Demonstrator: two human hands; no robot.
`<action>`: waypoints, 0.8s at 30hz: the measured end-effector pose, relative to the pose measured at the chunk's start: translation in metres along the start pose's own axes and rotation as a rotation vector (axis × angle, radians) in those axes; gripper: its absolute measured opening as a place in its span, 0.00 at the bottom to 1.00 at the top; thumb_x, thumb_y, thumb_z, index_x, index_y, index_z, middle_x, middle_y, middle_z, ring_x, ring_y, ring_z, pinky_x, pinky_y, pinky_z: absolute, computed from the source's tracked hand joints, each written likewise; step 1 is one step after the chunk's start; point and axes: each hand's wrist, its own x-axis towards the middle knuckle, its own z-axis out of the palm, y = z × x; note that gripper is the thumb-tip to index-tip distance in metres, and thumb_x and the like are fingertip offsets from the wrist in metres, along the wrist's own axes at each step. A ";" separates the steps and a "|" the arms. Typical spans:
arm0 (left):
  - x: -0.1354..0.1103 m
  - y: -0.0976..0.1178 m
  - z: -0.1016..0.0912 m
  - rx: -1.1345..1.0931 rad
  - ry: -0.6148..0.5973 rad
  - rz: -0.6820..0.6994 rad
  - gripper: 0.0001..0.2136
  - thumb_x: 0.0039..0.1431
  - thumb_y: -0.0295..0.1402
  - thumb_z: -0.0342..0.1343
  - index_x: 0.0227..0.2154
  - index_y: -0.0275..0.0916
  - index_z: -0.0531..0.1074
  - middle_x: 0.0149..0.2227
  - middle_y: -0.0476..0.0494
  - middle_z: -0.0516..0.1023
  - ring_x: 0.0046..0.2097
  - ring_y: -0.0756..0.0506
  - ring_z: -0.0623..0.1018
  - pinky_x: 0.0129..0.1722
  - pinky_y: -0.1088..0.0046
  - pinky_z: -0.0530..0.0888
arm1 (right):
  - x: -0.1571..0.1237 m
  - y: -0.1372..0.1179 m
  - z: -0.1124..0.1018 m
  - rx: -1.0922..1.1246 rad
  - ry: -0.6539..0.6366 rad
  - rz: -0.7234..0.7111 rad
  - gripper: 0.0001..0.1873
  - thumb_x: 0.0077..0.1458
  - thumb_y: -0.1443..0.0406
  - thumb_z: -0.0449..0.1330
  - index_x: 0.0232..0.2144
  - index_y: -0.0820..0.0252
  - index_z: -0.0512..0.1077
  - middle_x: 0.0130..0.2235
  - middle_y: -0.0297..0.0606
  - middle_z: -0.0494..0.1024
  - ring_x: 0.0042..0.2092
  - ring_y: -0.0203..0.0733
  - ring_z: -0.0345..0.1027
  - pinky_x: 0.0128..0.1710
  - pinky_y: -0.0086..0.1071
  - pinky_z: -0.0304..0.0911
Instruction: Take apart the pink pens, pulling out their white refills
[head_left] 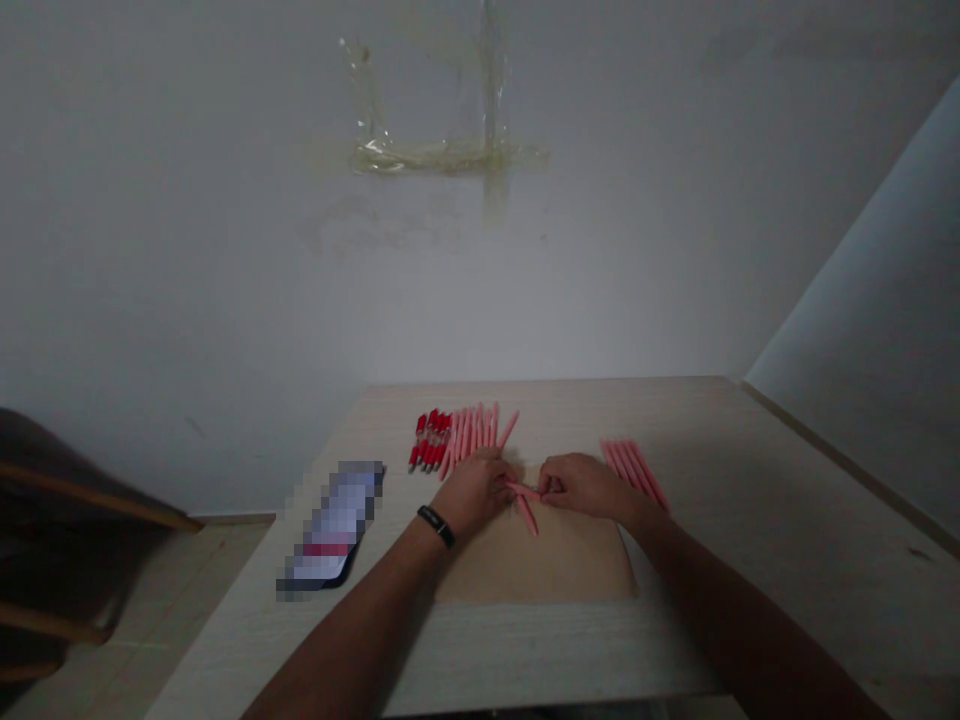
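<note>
My left hand (476,492) and my right hand (581,486) meet over a tan sheet (555,565) on the table, both closed on one pink pen barrel (523,490) held between them. Another pink barrel (528,516) lies slanted just below the hands on the sheet. Behind my left hand lies a row of pink barrels (472,432), with a cluster of red pen parts (429,440) to its left. A second group of pink barrels (634,468) lies behind my right wrist. A black band sits on my left wrist.
A phone (334,525) lies on the pale wooden table (765,540) to the left of my left arm. A dark wooden chair (52,540) stands at the far left. A white wall with old tape marks rises behind the table.
</note>
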 end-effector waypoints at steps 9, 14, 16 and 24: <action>0.001 0.001 -0.002 -0.032 -0.005 0.010 0.04 0.54 0.33 0.62 0.31 0.38 0.75 0.35 0.45 0.72 0.39 0.46 0.72 0.36 0.74 0.66 | 0.001 -0.002 -0.002 -0.004 -0.018 0.047 0.07 0.53 0.61 0.64 0.33 0.56 0.78 0.33 0.34 0.79 0.33 0.37 0.69 0.29 0.27 0.51; -0.001 0.003 -0.003 -0.015 -0.011 0.009 0.05 0.54 0.33 0.61 0.31 0.38 0.74 0.35 0.45 0.72 0.39 0.46 0.72 0.36 0.74 0.66 | -0.003 -0.005 -0.004 -0.011 -0.012 0.028 0.08 0.54 0.61 0.63 0.35 0.57 0.78 0.34 0.35 0.79 0.34 0.38 0.69 0.31 0.27 0.52; -0.002 0.004 -0.004 -0.009 -0.017 0.004 0.05 0.55 0.33 0.61 0.31 0.38 0.74 0.35 0.45 0.72 0.39 0.46 0.72 0.35 0.75 0.66 | -0.004 -0.007 -0.005 -0.021 -0.011 0.024 0.08 0.53 0.61 0.63 0.35 0.57 0.78 0.34 0.35 0.79 0.34 0.38 0.69 0.30 0.27 0.52; -0.003 0.007 -0.008 -0.010 -0.001 -0.003 0.05 0.55 0.34 0.61 0.33 0.39 0.74 0.37 0.46 0.73 0.38 0.47 0.73 0.35 0.75 0.65 | -0.004 -0.006 -0.004 -0.018 -0.006 0.022 0.06 0.53 0.62 0.63 0.33 0.58 0.77 0.32 0.34 0.79 0.32 0.37 0.68 0.29 0.27 0.50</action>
